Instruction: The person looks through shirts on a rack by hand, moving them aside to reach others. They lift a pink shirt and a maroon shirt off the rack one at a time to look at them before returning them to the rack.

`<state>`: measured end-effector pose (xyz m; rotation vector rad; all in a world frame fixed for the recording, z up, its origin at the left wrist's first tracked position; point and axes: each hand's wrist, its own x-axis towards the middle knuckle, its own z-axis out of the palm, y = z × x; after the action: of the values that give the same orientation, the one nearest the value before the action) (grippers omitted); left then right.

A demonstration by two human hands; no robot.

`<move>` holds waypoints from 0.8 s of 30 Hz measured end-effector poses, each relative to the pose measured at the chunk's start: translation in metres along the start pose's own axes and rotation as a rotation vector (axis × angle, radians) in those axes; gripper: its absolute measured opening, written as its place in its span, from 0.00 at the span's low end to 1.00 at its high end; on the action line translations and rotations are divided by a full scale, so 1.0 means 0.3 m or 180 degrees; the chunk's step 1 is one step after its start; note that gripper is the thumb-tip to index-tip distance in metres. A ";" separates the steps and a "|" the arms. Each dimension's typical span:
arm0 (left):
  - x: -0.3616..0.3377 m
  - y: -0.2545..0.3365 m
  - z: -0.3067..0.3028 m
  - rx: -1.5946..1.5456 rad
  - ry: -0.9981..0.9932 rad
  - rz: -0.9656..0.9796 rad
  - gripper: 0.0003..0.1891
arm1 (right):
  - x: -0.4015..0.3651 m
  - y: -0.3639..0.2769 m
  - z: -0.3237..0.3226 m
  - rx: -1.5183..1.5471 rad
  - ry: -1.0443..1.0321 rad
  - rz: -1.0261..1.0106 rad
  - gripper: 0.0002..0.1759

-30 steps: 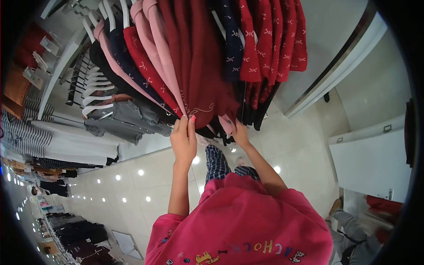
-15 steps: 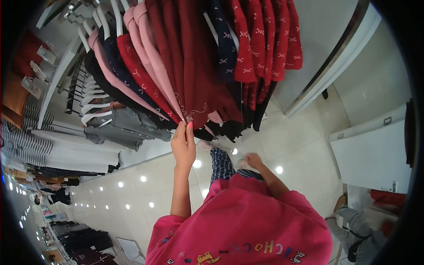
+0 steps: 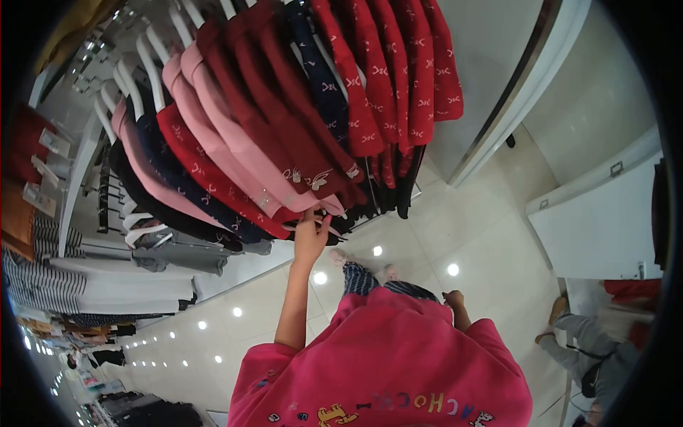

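Observation:
My left hand (image 3: 311, 240) is closed at the lower hem of a pink garment (image 3: 245, 153) on the rack, thumb and fingers pinching the cloth. Beside it hang dark red garments (image 3: 284, 135) with small light motifs near their hems. Red patterned garments (image 3: 380, 85) and a navy patterned one (image 3: 324, 89) hang further right. My right hand (image 3: 453, 299) is low at my right side, away from the clothes, with its fingers curled; whether anything is in it is too small to tell.
White hangers (image 3: 149, 64) hold the clothes at the upper left. Striped garments (image 3: 43, 285) hang at the far left. A white cabinet (image 3: 594, 228) stands at the right, and another person's legs (image 3: 583, 334) show at the lower right.
The hanging garments appear further left and are spread apart more. My left hand has shifted slightly right and down, still at a pink hem. My right hand has moved right and down.

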<state>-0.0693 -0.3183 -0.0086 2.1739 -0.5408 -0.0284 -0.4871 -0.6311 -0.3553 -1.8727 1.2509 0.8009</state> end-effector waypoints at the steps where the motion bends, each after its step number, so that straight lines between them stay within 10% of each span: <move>1: 0.021 -0.064 0.053 0.0388 0.0124 0.0206 0.22 | 0.017 0.017 0.053 -0.0178 0.0113 -0.0119 0.21; 3: 0.064 -0.148 0.144 0.1145 0.0380 0.0644 0.27 | 0.103 0.067 0.190 -0.0355 0.0189 -0.0676 0.18; 5: 0.121 -0.081 0.171 0.1021 -0.0056 -0.0264 0.32 | 0.235 0.105 0.306 -0.0358 0.0153 -0.1561 0.15; 11: 0.156 -0.441 0.430 -0.0063 0.1160 -0.0345 0.17 | 0.021 -0.128 0.158 0.0060 0.0287 -0.1129 0.14; 17: -0.036 -0.556 0.381 -0.0246 0.0678 -0.0892 0.12 | 0.072 -0.060 0.164 -0.0357 0.0087 -0.1098 0.12; 24: -0.167 -0.484 0.324 -0.0639 0.0644 -0.1291 0.15 | -0.003 -0.554 0.025 -0.1534 0.0274 -0.2764 0.10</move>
<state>-0.0814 -0.2960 -0.1886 2.0262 0.0226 -0.0779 -0.3322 -0.5816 -0.3203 -2.5431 0.1820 0.5499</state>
